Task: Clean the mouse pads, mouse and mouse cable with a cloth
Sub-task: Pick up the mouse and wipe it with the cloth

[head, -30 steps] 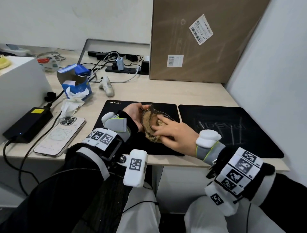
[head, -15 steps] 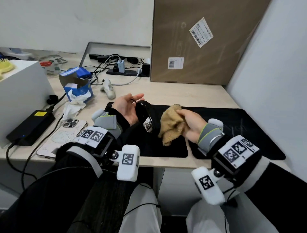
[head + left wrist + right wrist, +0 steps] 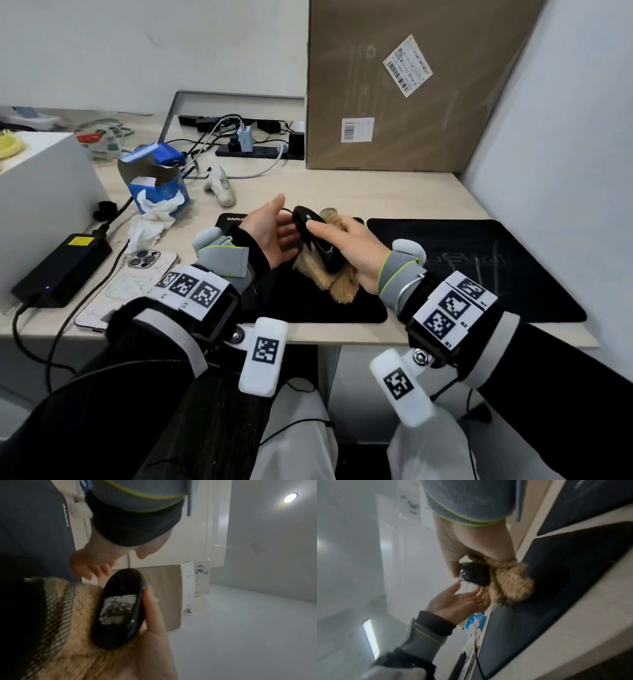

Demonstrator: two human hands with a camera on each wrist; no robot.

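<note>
My right hand (image 3: pixel 342 236) grips the black mouse (image 3: pixel 315 240) with the thumb on top, and the tan cloth (image 3: pixel 339 284) is bunched under it in the same hand. Both are raised above the left mouse pad (image 3: pixel 301 308). My left hand (image 3: pixel 284 226) is open, palm turned toward the mouse, right beside it. The left wrist view shows the mouse (image 3: pixel 118 608) underside up, its label showing, against the cloth (image 3: pixel 72 615), and its thin cable (image 3: pixel 128 562) running off from the front. The right mouse pad (image 3: pixel 479 267) lies bare.
A tissue box (image 3: pixel 157 185), a phone (image 3: pixel 130 281) and a black power adapter (image 3: pixel 61 267) lie left of the pads. A big cardboard box (image 3: pixel 411 85) stands at the back, with a power strip (image 3: pixel 260 150) and a white controller (image 3: pixel 221 188) near it.
Half a second ago my left hand held the mouse and my right held only the cloth. The mouse has passed to my right hand, and my left hand has let go and opened.
</note>
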